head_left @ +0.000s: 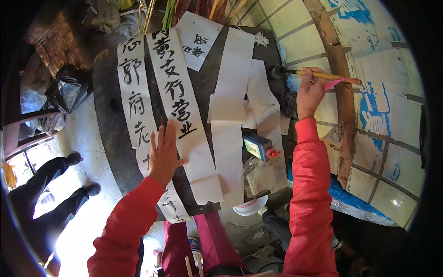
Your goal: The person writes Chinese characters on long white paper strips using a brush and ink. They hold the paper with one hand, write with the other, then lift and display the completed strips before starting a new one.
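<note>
My left hand [164,154] rests with its fingers spread over two long white paper strips. One is the left strip [134,104], the other the middle strip [171,74]; both bear large black brush characters. Up at the right, my right hand [309,94] grips a writing brush [330,76] by its wooden handle, which has a pink strip tied near the end. Its dark bristle end points left, over the table's far right edge. Below it sits a dark, rough object [288,101] that I cannot make out. A blue ink bottle [260,147] with a red cap is on the papers.
Blank white papers [228,87] overlap on the right of the dark table [108,111]. A smaller sheet with writing [197,39] lies at the back. A tiled wall [295,23] closes off the right. Another person's legs [50,184] show at left; a white bowl [250,206] is below.
</note>
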### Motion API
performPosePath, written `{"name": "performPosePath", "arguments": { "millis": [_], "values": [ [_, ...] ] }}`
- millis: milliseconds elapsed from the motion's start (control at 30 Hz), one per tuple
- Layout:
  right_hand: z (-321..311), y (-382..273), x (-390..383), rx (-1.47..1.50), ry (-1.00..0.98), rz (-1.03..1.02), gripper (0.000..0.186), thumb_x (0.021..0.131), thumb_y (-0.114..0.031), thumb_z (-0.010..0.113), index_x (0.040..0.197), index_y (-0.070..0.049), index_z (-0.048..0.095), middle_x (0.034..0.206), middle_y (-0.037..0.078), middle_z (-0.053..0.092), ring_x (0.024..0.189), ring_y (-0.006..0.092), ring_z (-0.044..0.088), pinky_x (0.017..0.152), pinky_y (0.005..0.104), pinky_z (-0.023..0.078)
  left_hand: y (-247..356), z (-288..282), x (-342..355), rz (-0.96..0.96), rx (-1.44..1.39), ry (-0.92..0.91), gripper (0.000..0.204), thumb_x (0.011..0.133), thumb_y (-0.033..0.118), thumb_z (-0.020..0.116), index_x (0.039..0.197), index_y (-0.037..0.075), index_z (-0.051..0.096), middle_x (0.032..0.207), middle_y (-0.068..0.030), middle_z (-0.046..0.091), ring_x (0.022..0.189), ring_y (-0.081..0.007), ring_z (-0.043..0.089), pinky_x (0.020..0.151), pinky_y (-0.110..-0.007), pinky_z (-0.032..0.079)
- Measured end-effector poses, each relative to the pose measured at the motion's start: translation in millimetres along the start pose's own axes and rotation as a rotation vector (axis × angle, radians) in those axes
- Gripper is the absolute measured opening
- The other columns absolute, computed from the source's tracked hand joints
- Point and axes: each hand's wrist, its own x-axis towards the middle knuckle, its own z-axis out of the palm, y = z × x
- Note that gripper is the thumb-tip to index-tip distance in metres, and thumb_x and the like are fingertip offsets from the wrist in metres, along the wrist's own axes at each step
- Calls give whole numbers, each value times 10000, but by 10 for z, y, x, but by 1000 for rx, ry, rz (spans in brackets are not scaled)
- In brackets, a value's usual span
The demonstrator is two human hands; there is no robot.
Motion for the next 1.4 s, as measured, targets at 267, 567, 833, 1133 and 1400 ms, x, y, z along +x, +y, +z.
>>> {"name": "performPosePath", "arguments": {
  "millis": [267, 567, 833, 1133, 1400],
  "values": [
    [145, 288, -2, 17, -60, 93, 98, 973, -78, 516, 1046, -15, 526, 964, 114, 662, 801, 266, 688, 739, 355, 552, 25, 41, 0, -17, 20, 11, 1345, 542, 610, 836, 1557, 23, 176, 1630, -107, 161, 1479, -279, 213, 1199, -504, 123],
    [211, 517, 8, 355, 108, 406, 202, 974, -74, 522, 1126, 25, 432, 1001, 170, 672, 785, 236, 682, 708, 321, 586, 47, 81, -17, -9, 32, 19, 1371, 519, 634, 830, 1554, 13, 181, 1631, -104, 163, 1477, -274, 218, 1197, -500, 130],
    [197, 404, -16, 345, 51, 378, 193, 978, -58, 516, 1127, 31, 433, 1015, 195, 675, 782, 229, 679, 701, 310, 603, 49, 98, -35, 8, -10, 38, 1369, 515, 602, 848, 1555, 14, 178, 1634, -107, 151, 1474, -281, 222, 1197, -505, 124],
    [157, 429, -7, 281, 51, 346, 207, 981, -71, 548, 1109, 57, 447, 1018, 218, 675, 792, 244, 698, 689, 343, 622, 90, 87, -36, 17, -42, -8, 1333, 554, 613, 822, 1554, 10, 179, 1635, -117, 138, 1479, -291, 212, 1197, -509, 122],
    [68, 445, -1, 290, 37, 434, 198, 991, -86, 530, 1113, 48, 450, 1061, 196, 671, 834, 227, 692, 727, 331, 613, 114, 17, -31, 22, -67, -69, 1277, 596, 594, 814, 1546, 2, 200, 1632, -128, 136, 1484, -298, 202, 1194, -513, 135]
  ]
}}
